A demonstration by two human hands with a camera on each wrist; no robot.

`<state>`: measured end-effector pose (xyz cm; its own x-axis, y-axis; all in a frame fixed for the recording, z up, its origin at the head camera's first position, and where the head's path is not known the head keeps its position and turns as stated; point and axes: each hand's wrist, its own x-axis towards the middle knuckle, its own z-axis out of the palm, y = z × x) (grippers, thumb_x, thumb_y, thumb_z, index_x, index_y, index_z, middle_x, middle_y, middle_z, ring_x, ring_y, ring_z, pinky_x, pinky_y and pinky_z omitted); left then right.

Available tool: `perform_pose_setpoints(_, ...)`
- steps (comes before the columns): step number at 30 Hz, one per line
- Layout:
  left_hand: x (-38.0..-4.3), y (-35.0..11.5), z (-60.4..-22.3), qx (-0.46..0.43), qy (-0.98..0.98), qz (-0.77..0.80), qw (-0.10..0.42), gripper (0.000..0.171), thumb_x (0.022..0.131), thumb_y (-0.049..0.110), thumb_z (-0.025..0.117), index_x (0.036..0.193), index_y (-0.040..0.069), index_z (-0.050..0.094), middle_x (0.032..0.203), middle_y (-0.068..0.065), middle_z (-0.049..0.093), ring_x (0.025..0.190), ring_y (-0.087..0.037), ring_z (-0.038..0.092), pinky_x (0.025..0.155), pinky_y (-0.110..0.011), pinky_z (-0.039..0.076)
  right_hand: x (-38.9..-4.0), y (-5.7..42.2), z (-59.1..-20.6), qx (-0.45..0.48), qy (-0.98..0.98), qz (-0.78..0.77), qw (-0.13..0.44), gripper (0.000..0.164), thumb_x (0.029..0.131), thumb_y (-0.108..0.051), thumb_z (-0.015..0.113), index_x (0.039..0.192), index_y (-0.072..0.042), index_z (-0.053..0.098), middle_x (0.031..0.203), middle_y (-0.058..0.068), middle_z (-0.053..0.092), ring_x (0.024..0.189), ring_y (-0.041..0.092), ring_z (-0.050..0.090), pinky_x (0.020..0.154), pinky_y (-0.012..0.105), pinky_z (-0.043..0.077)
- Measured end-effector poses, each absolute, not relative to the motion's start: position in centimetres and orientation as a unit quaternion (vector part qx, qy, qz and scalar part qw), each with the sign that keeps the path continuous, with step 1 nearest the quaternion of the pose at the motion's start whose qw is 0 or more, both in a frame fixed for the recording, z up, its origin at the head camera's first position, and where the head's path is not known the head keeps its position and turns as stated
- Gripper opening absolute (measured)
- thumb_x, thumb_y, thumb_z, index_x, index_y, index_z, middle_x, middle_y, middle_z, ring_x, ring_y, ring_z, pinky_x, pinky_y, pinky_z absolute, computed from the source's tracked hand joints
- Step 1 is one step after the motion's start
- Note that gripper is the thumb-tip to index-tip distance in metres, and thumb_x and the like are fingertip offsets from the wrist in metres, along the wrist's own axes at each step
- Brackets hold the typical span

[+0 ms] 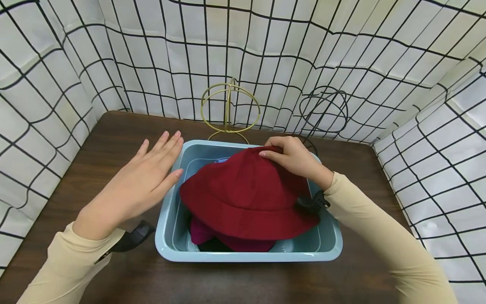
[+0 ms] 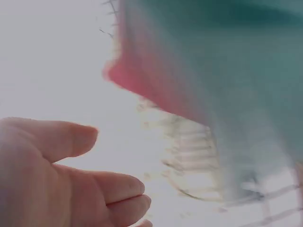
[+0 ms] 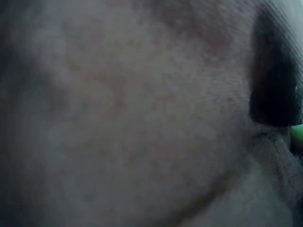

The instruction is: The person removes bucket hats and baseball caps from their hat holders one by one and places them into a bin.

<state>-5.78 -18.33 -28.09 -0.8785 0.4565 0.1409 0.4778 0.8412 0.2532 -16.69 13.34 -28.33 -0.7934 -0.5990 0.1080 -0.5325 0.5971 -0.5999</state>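
Observation:
A dark red bucket hat (image 1: 247, 190) lies crown up over the contents of a light blue plastic tub (image 1: 248, 256). My right hand (image 1: 294, 158) pinches the top of its crown between thumb and fingers. Left of the tub, my left hand (image 1: 140, 185) is held palm down with straight fingers, thumb close to the tub's left rim. In the left wrist view that hand (image 2: 71, 175) shows spread thumb and fingers with nothing between them. Magenta cloth (image 1: 201, 231) and some black cloth peek out under the brim. The right wrist view is dark and blurred, filled mostly by skin.
Behind the tub stands a gold wire stand (image 1: 228, 105) with round hoops. A black wire stand (image 1: 324, 109) is to its right. The brown wooden table (image 1: 114, 139) is bounded by black wire grid panels (image 1: 182, 55) backed with white cloth.

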Motion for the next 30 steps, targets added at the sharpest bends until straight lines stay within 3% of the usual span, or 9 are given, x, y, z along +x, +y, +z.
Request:
perform_pose_setpoints(5,-5.4,-14.4,-24.7,-0.339,-0.934,-0.093,0.065,0.069,0.097,0.037,0.048,0.149,0.0,0.021,0.157,-0.013,0.012,0.144,-0.029,0.004,0.112,-0.053,0.009,-16.6,13.2,-29.1,-0.335,0.897,-0.286,0.031,0.013,0.09,-0.021,0.065,0.081,-0.012,0.062,0.065,-0.003,0.054,0.061,0.013,0.048,0.058,0.029,0.039)
perform_pose_setpoints(9,-5.6,-10.2,-25.0,-0.414,-0.909,-0.041,0.032,0.069,0.096,0.041,0.046,0.148,0.001,0.025,0.156,-0.013,0.015,0.144,-0.03,0.007,0.112,-0.053,0.011,-16.5,12.9,-29.7,-0.338,0.901,-0.273,0.016,0.01,0.089,-0.017,0.066,0.083,-0.01,0.064,0.065,-0.003,0.057,0.059,0.012,0.049,0.056,0.028,0.041)
perform_pose_setpoints(13,-6.3,-8.2,-26.8,-0.405,-0.914,-0.001,-0.017,0.07,0.095,0.044,0.047,0.148,0.001,0.026,0.156,-0.013,0.017,0.143,-0.029,0.01,0.112,-0.052,0.011,-16.1,12.5,-29.8,-0.324,0.915,-0.24,-0.009,0.01,0.089,-0.018,0.065,0.087,-0.008,0.067,0.068,0.0,0.062,0.059,0.014,0.053,0.056,0.03,0.044)
perform_pose_setpoints(20,-7.1,-8.2,-28.9,-0.353,-0.935,0.015,-0.036,0.074,0.094,0.047,0.047,0.148,0.0,0.025,0.155,-0.015,0.019,0.143,-0.029,0.012,0.112,-0.053,0.012,-13.2,12.9,-28.8,-0.355,0.915,-0.148,-0.123,0.031,0.085,-0.025,0.07,0.106,-0.002,0.065,0.105,0.012,0.063,0.094,0.026,0.058,0.085,0.041,0.047)
perform_pose_setpoints(23,-7.5,-8.2,-29.3,-0.346,-0.937,0.015,-0.045,0.075,0.095,0.048,0.046,0.148,0.0,0.024,0.155,-0.014,0.018,0.143,-0.029,0.011,0.112,-0.053,0.011,-11.6,13.6,-28.8,-0.382,0.908,-0.121,-0.119,0.058,0.083,-0.032,0.071,0.127,0.001,0.054,0.132,0.019,0.05,0.121,0.034,0.047,0.098,0.05,0.037)
perform_pose_setpoints(25,-7.8,-8.2,-29.5,-0.34,-0.938,0.015,-0.061,0.076,0.095,0.049,0.045,0.149,0.001,0.022,0.156,-0.014,0.016,0.143,-0.029,0.009,0.112,-0.053,0.01,-10.8,13.8,-29.1,-0.393,0.911,-0.101,-0.075,0.077,0.083,-0.041,0.069,0.141,0.001,0.04,0.148,0.019,0.031,0.136,0.035,0.028,0.105,0.054,0.028)
perform_pose_setpoints(28,-8.5,-8.3,-29.8,-0.334,-0.938,0.015,-0.089,0.077,0.095,0.05,0.043,0.15,0.002,0.018,0.157,-0.014,0.012,0.144,-0.028,0.006,0.112,-0.054,0.008,-10.4,14.0,-30.0,-0.396,0.916,-0.059,0.006,0.093,0.083,-0.053,0.063,0.15,-0.004,0.021,0.157,0.015,0.005,0.143,0.034,0.0,0.109,0.058,0.014)
perform_pose_setpoints(30,-9.0,-8.2,-30.2,-0.336,-0.936,0.012,-0.108,0.079,0.095,0.052,0.042,0.15,0.002,0.015,0.157,-0.014,0.01,0.144,-0.028,0.004,0.112,-0.055,0.007,-10.5,14.0,-30.6,-0.39,0.918,-0.048,0.048,0.097,0.082,-0.057,0.062,0.152,-0.007,0.015,0.158,0.013,-0.001,0.143,0.032,-0.007,0.11,0.06,0.009)
